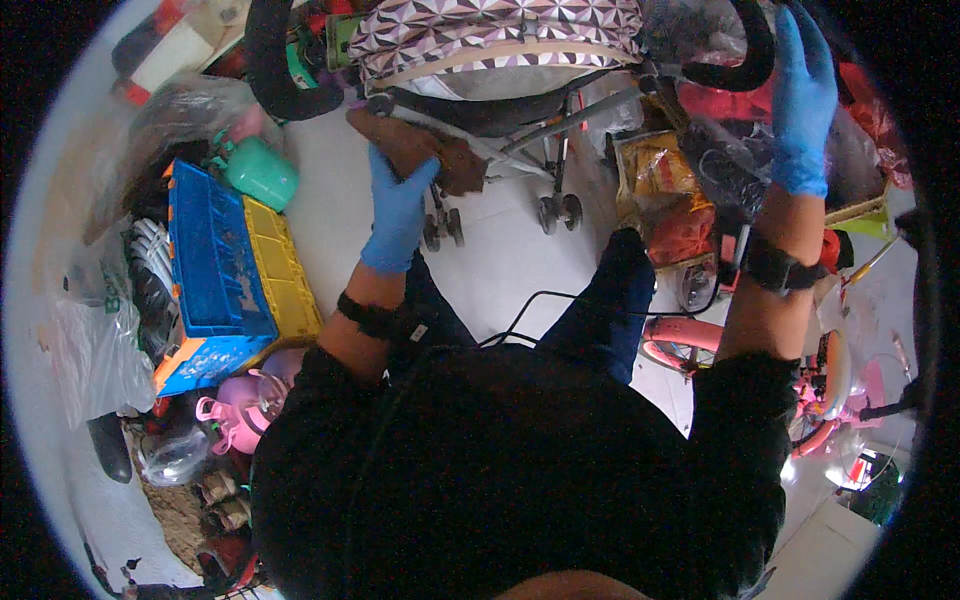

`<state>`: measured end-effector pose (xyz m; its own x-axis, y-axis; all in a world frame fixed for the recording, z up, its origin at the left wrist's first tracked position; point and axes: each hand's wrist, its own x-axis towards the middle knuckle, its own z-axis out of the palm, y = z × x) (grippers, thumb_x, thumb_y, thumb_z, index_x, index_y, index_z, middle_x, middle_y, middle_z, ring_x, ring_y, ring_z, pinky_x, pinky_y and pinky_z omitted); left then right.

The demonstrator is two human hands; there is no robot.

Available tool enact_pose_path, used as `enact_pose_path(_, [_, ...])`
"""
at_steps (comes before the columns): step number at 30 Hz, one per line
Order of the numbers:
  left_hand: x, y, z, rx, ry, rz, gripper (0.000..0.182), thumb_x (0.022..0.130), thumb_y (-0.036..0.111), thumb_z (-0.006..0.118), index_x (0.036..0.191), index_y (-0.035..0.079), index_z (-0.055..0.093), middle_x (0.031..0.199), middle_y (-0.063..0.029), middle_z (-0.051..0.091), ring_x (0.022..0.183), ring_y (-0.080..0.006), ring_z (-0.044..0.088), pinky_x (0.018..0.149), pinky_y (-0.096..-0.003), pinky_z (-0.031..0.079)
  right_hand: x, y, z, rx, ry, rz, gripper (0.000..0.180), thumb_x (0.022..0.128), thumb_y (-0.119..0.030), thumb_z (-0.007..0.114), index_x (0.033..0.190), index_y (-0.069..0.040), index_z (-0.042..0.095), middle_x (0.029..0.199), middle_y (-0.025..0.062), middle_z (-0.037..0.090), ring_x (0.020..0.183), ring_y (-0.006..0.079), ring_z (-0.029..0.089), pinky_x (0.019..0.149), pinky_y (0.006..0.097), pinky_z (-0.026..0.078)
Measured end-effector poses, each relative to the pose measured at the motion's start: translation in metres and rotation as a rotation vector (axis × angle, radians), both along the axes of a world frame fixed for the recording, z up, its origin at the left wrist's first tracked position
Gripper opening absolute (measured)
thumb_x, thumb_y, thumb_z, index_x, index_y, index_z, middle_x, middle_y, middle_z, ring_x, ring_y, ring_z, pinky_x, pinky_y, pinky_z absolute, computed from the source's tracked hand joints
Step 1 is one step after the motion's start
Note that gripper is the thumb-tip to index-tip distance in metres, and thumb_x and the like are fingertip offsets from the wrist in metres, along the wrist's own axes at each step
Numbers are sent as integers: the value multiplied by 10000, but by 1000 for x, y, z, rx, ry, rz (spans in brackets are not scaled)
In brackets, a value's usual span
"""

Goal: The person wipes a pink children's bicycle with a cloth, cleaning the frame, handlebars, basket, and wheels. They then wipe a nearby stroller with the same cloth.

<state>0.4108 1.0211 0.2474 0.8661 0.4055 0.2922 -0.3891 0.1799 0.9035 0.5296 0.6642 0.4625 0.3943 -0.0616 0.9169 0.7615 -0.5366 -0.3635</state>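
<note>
A stroller [517, 135] stands before me, with a geometric-patterned fabric canopy [495, 34], grey frame tubes and small twin wheels [560, 213]. My left hand [396, 210], in a blue glove, is closed around a brown cloth [442, 156] beside the stroller's left frame tube. Part of the cloth hides that tube. Also gloved in blue, my right hand [806, 105] is raised at the right, fingers extended and slightly apart. It is just outside the black curved handle [742, 52]; whether the fingertips touch anything is unclear. Nothing shows in that hand.
To the left, a blue and yellow plastic crate [225, 255] stands near a green container [261, 174] and a pink bottle [240, 412]. Bagged goods [679, 225] crowd the right side. A pink bicycle wheel [682, 345] is behind them, and a black cable [592, 298] crosses my legs.
</note>
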Motion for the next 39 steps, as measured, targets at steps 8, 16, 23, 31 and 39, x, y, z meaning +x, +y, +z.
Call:
enact_pose_path(8, [34, -2, 29, 32, 10, 260, 629, 735, 163, 756, 1206, -6, 376, 1112, -101, 513, 1020, -186, 512, 860, -319, 447, -4, 25, 16, 244, 739, 441, 372, 909, -320, 538, 1143, -41, 614, 777, 7, 647, 531, 77, 534, 475, 200, 411])
enact_pose_path(16, [54, 9, 33, 348, 68, 362, 285, 812, 186, 677, 983, -40, 643, 967, -95, 667, 882, -164, 621, 784, -293, 474, -27, 43, 14, 251, 553, 433, 359, 906, -389, 522, 856, -55, 644, 516, 1, 525, 379, 94, 450, 345, 207, 315])
enact_pose_path(23, [82, -18, -52, 614, 278, 302, 343, 810, 255, 670, 1024, -9, 626, 1004, -126, 657, 875, -224, 633, 781, -323, 481, -20, 38, 10, 295, 613, 322, 400, 892, -411, 541, 720, -54, 601, 491, 5, 505, 354, 101, 430, 329, 215, 301])
enact_pose_path(31, [117, -53, -173, 704, 514, -39, 425, 806, 404, 589, 986, 20, 604, 989, -180, 639, 925, -355, 596, 794, -388, 474, -22, 38, 9, 310, 589, 363, 391, 896, -405, 534, 715, -62, 575, 484, 5, 484, 349, 101, 403, 327, 218, 281])
enact_pose_path(39, [70, -72, -218, 781, 742, -305, 437, 780, 379, 641, 1054, 43, 591, 1054, -144, 618, 961, -284, 589, 848, -379, 459, -21, 41, 2, 363, 491, 347, 357, 886, -403, 551, 782, -62, 569, 487, 15, 483, 350, 106, 397, 328, 224, 279])
